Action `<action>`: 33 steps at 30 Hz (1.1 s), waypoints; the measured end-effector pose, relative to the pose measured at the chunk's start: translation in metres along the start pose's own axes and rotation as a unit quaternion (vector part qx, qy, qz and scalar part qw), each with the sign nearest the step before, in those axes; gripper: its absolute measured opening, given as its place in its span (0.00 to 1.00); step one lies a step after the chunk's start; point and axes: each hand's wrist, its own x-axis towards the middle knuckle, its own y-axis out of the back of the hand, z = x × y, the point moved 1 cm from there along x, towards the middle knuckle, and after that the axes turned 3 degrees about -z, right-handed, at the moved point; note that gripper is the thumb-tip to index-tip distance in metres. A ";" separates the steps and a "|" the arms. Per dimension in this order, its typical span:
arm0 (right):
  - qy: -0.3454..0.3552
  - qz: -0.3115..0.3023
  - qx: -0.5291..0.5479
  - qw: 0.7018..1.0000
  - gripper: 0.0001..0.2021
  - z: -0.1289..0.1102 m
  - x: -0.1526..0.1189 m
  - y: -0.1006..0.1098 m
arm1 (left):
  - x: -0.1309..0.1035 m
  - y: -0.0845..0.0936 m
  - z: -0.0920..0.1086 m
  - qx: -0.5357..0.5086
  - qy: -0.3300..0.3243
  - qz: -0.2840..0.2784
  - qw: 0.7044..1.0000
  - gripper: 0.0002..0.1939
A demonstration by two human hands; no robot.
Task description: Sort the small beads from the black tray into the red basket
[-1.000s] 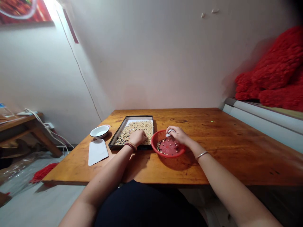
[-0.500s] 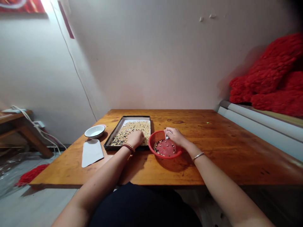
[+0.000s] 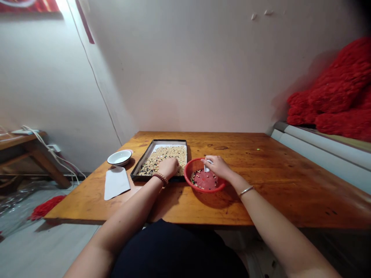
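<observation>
My left hand (image 3: 169,167) is closed in a loose fist over the near right part of a shallow black-edged tray (image 3: 142,157). Pale and dark beans (image 3: 158,156) are spread across the white bottom of that tray. Whatever the left fingers hold, if anything, is hidden. My right hand (image 3: 217,166) is at the far right rim of a red plastic basket (image 3: 189,170). Its fingers grip a small white tool (image 3: 206,166), which points down into the basket; its exact kind is unclear. Scattered beans (image 3: 198,184) lie on the basket's bottom.
Left of the tray, a white dark-rimmed bowl (image 3: 119,157) stands on the wooden table (image 3: 246,185) behind a white sheet (image 3: 116,183). A red fluffy heap (image 3: 339,92) rests on a pale ledge at the right. Cables (image 3: 58,154) hang by a side table.
The view has shifted slightly, so the whole scene sits a little further right. My right hand's white tool shows more of its flat side now. The left fist stays over the beans.
</observation>
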 end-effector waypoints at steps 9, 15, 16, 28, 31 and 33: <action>-0.007 -0.024 -0.013 1.000 0.21 -0.005 -0.002 0.003 | 0.001 -0.002 -0.001 0.006 0.002 -0.001 1.000 0.15; 0.009 -0.008 0.041 0.999 0.23 -0.003 -0.002 0.003 | 0.000 -0.001 0.000 0.009 0.001 0.009 1.000 0.15; 0.009 -0.005 0.046 0.999 0.23 -0.002 -0.001 0.003 | -0.001 0.000 0.001 0.009 0.002 0.011 1.000 0.15; -0.009 -0.008 0.058 0.998 0.17 -0.004 -0.001 0.002 | 0.000 -0.001 0.002 0.000 0.001 0.015 1.000 0.16; 0.010 0.002 0.038 0.999 0.14 -0.004 0.000 0.001 | 0.001 -0.003 0.001 0.000 -0.001 0.019 1.000 0.15; 0.022 0.001 0.031 0.999 0.13 -0.003 -0.001 0.000 | -0.001 -0.001 0.002 0.001 -0.001 0.028 1.000 0.14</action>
